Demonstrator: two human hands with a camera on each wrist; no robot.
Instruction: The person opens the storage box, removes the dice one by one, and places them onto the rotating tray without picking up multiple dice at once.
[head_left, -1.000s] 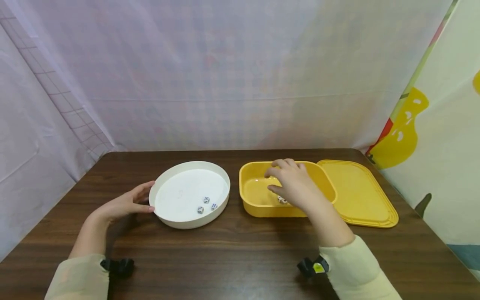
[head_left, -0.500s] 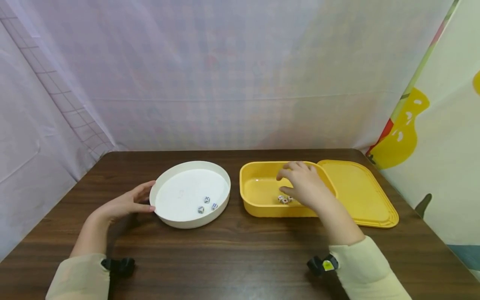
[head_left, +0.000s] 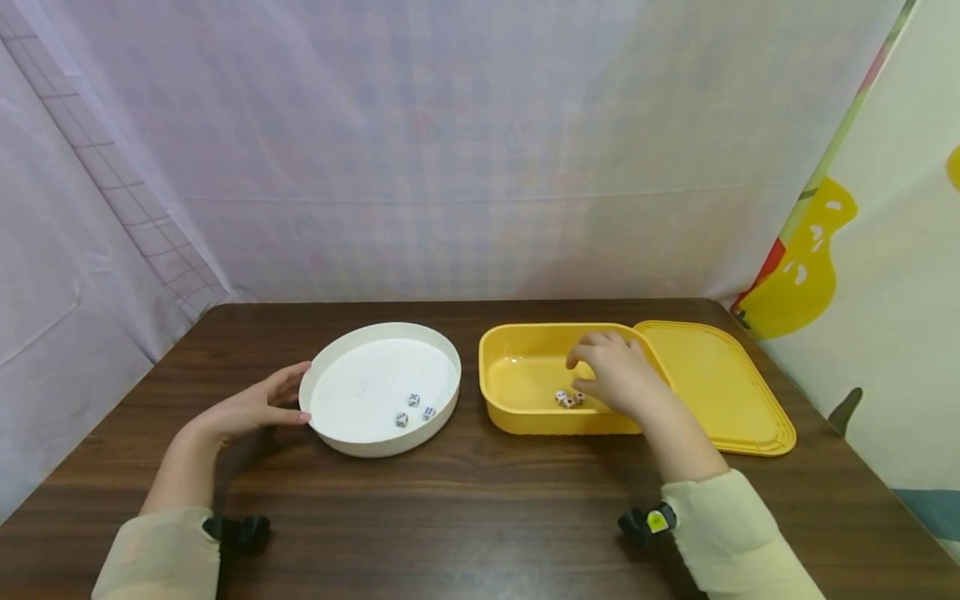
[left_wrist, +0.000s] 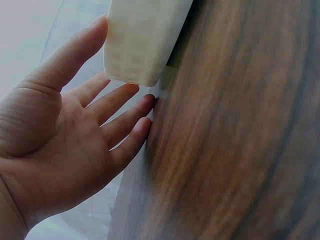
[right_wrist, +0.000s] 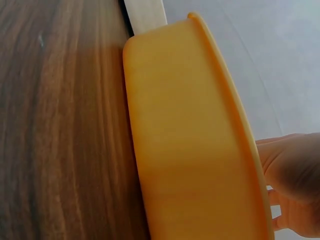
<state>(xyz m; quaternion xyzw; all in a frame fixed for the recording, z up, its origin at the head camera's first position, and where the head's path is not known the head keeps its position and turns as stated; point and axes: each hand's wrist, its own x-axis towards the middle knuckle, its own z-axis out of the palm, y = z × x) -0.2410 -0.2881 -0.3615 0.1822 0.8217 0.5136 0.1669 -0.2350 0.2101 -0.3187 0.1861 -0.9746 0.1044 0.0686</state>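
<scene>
My left hand (head_left: 251, 407) touches the left wall of a round white tray (head_left: 356, 375). In the left wrist view its thumb and fingers lie spread and nearly straight against the tray's side. Three dice (head_left: 414, 400) with dark spots rest in the right front part of the tray. Over the yellow box (head_left: 551, 422) hovers my right hand (head_left: 618, 372), fingers loosely bent, thumb apart from them, nothing seen between them. Several white dice (head_left: 568, 400) lie on the box floor just below its fingertips. The box wall (right_wrist: 185, 120) partly hides this hand in the right wrist view.
A flat yellow lid (head_left: 720, 392) lies on the brown wooden table (head_left: 450, 517), right beside the box. A pale patterned cloth (head_left: 465, 167) hangs behind the table's far edge. The tray and box stand a small gap apart.
My right hand has moved right and slightly lower over the yellow box, uncovering the dice on its floor. My left hand and the tray stay where they were.
</scene>
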